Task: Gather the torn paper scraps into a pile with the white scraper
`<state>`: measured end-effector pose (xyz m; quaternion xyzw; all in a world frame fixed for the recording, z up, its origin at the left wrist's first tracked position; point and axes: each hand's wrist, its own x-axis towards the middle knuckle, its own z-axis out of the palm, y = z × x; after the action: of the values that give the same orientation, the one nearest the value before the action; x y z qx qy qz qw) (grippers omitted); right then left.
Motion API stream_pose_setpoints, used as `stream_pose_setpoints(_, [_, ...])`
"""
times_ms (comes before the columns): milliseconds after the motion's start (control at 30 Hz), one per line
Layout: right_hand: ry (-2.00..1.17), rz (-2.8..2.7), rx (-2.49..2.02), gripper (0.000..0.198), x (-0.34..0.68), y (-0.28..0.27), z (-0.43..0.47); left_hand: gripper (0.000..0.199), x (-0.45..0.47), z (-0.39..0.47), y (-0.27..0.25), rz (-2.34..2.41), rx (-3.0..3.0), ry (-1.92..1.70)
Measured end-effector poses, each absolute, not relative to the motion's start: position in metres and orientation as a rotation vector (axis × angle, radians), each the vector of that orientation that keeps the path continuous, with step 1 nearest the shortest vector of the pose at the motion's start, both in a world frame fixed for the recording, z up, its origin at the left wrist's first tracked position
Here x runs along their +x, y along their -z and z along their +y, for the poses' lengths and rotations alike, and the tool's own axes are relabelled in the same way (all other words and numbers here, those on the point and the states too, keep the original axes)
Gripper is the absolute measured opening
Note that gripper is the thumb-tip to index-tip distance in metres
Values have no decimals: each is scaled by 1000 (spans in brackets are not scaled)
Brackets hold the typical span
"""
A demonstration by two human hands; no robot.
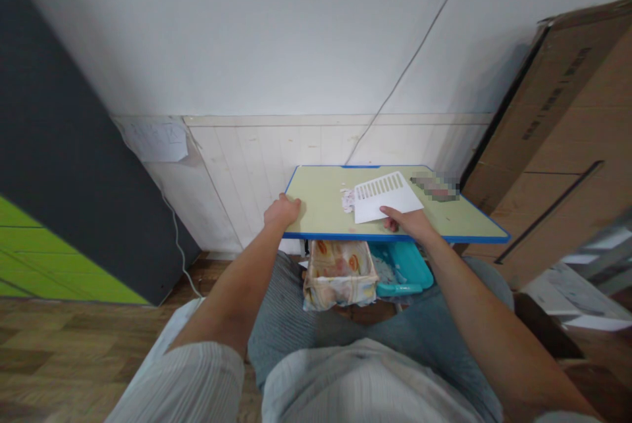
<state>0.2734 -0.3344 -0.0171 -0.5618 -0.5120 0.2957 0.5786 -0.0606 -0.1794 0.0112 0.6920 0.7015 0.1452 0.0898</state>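
Note:
A white card [395, 202] with a row of slots along its far side is in my right hand [405, 220]. The thumb lies on top of it and the fingers are curled beneath its near edge. The card tilts over the pale green tabletop [320, 219], which has a blue rim. Small whitish paper scraps [348, 200] lie beside the card's left edge. At the table's left edge, my left hand [282, 211] is closed around the rim, its thumb on top; the fingers underneath are partly hidden.
Below the table sit a cloth-lined basket [340, 291] and a turquoise bin [412, 268] holding whitish scraps. A blurred-out item [437, 186] lies at the table's back right. A large cardboard box [557, 140] stands right, a dark cabinet [64, 114] left. A cable [409, 61] runs down the wall.

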Motion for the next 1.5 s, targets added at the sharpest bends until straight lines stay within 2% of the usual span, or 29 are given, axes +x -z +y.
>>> stream_pose_setpoints(433, [-693,-1139,-1234,49,279,19,-333,68,-62,-176,-8,2081,2060,-438])
stream_pose_setpoints(767, [-695,-930,-1261,24,290,33,-320,67,-61,-175,-7,2089,2062,-443])
stream_pose_setpoints(1033, [-586,-723,-1275,28,298,34,-312,68,-61,-178,-9,2083,2066,-436])
stream_pose_setpoints(1267, [-418,-745,-1301,35,297,32,-347,71,-60,-180,-11,2073,2053,-436])
stream_pose_setpoints(1500, [-357,-764,-1430,22,279,48,-389,69,-59,-182,-13,2073,2049,-436])
